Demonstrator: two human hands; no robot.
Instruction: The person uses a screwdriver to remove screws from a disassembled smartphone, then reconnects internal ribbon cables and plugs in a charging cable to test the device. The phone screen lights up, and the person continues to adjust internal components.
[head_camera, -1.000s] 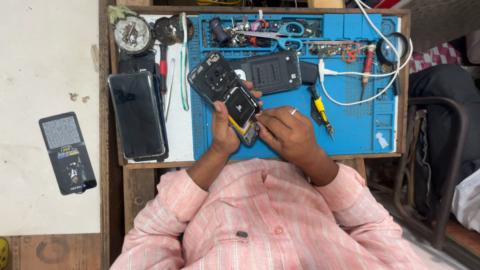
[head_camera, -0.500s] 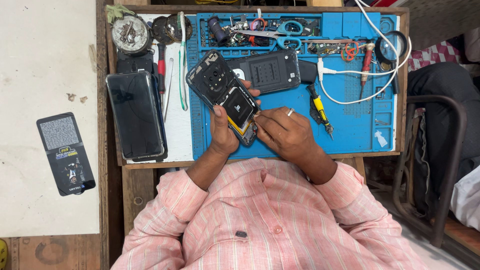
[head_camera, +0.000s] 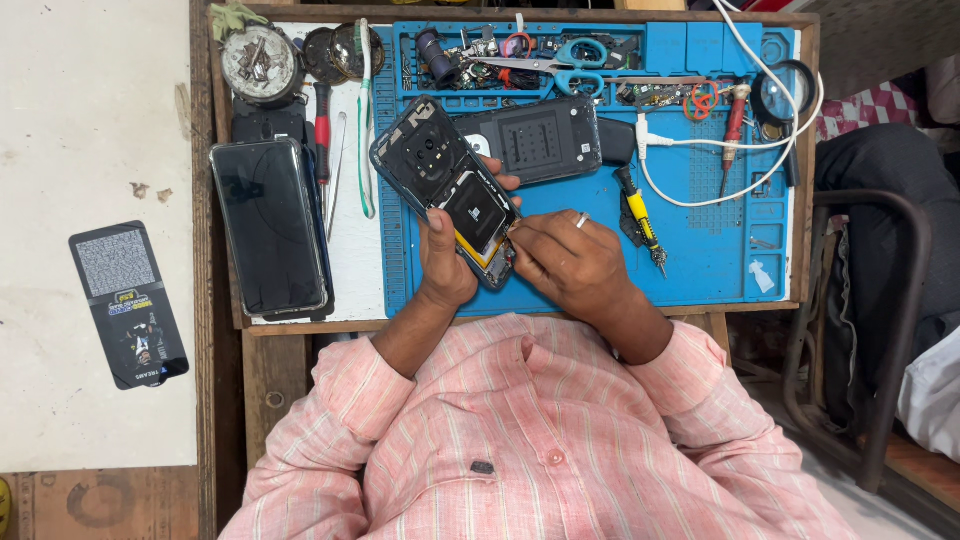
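The left hand (head_camera: 447, 262) is gripping the opened phone (head_camera: 446, 185) tilted above the blue mat (head_camera: 700, 250), while the right hand (head_camera: 565, 262), fingers pinched closed, is working its lower edge and, in my judgement, needing steady, light pressure

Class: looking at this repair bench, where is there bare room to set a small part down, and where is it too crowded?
Bare blue mat lies right of the yellow-handled screwdriver, under the white cable. A white strip runs between the dark phone and the mat. The top tray with the scissors is crowded, as is the centre, where both hands work on the opened phone.
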